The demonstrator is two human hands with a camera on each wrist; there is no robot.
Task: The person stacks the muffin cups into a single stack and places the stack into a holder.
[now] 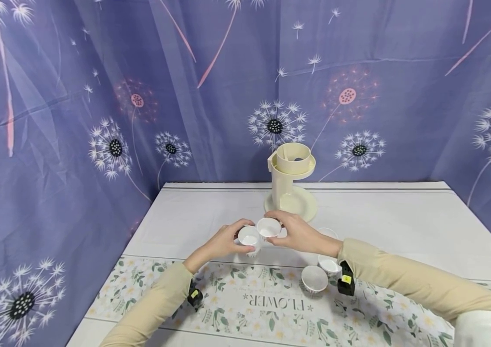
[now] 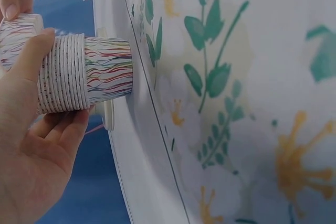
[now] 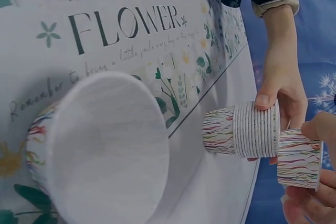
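My left hand (image 1: 224, 241) grips a stack of paper cups (image 2: 107, 69), white with wavy coloured lines, their rims nested closely together. The stack lies sideways in the left wrist view, thumb on one side and fingers on the other. My right hand (image 1: 298, 234) holds one paper cup (image 3: 299, 158) of the same pattern between thumb and fingers. That cup is right beside the rim end of the stack, its open mouth facing up toward the head camera. Both hands are above the table, in front of the cream stand (image 1: 281, 185).
The cream stand has a round base and a ring-shaped top. Near my right forearm several more paper cups stand on the table, one of them (image 1: 314, 279) on the flower-printed runner (image 1: 271, 308). A purple dandelion curtain (image 1: 228, 96) hangs behind and at the left.
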